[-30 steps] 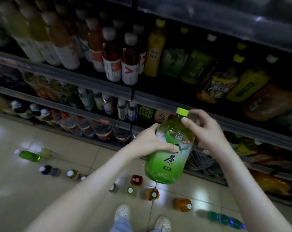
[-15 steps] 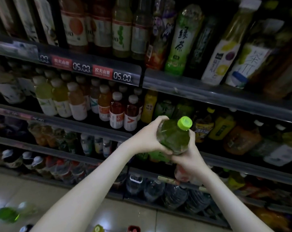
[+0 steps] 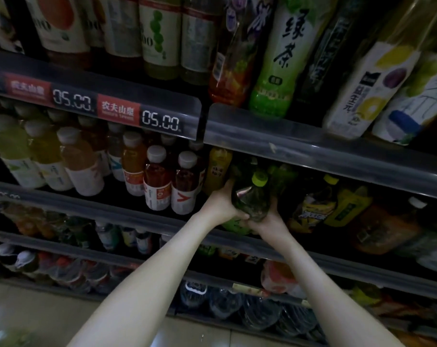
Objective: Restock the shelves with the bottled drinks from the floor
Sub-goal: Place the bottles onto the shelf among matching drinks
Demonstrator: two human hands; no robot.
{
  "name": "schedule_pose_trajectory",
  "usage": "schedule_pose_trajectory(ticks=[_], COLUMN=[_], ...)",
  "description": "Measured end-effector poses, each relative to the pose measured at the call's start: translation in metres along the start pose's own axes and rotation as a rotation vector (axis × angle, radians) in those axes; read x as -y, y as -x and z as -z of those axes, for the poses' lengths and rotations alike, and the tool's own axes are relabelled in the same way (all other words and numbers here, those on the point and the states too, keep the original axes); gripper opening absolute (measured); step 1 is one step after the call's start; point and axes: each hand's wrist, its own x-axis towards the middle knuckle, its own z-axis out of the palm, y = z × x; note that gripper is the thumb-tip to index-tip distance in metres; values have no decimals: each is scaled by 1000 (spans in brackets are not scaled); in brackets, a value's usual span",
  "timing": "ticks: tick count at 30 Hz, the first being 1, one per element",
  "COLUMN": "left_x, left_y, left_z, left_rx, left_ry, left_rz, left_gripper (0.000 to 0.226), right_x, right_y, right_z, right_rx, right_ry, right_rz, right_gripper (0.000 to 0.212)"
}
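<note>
Reaching forward with both bare forearms, I have the left hand (image 3: 221, 205) and the right hand (image 3: 267, 221) together on the clear plastic green-tea bottle with the lime-green screw cap (image 3: 251, 199). The left hand's fingers are curled round the bottle's left flank, with the thumb lying across its lower front. The right hand cups the bottle from below and to the right; its fingers sit behind the plastic, so I cannot tell how tightly they close. The bottle is tilted, cap uppermost and leaning right, in the mouth of a shelf bay. I cannot tell whether its base touches the shelf.

Just above the bottle runs a grey plastic shelf-edge rail (image 3: 312, 149). Another grey rail (image 3: 137, 217) passes below the bottle, crossing under both wrists. Just left of the bottle stands a yellow drink bottle (image 3: 217, 169), and further left two dark red drinks with white caps and white labels (image 3: 184, 184). Just right of the bottle lies a dark bottle with a yellow and black label (image 3: 312, 209), and dim green bottles crowd behind it. Up and left of the bottle, a price strip reads 05.00 (image 3: 159, 121). Well above it stands a tall green-labelled tea bottle (image 3: 280, 71). Well below the bottle are clear water bottles (image 3: 257, 314) and pale floor tiles (image 3: 37, 319).
</note>
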Motion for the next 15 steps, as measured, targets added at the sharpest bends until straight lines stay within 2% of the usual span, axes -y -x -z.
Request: schedule_pose_trajectory(ticks=[4, 8, 12, 15], left_x=[4, 4, 9, 10], left_y=[-19, -29, -35, -27], left_z=[-15, -21, -27, -41], left_rx=[-92, -180, -277, -396], left_ry=[44, 51, 26, -97], left_rz=[77, 122, 142, 110], left_gripper=[100, 94, 83, 76], right_x=[-6, -2, -27, -48], right_y=[-25, -42, -34, -15], right_z=[3, -2, -14, -21], right_rx=[-27, -34, -76, -76], right_ry=[48, 171, 188, 227], right_rz=[-34, -64, -38, 2], right_gripper=[92, 46, 51, 57])
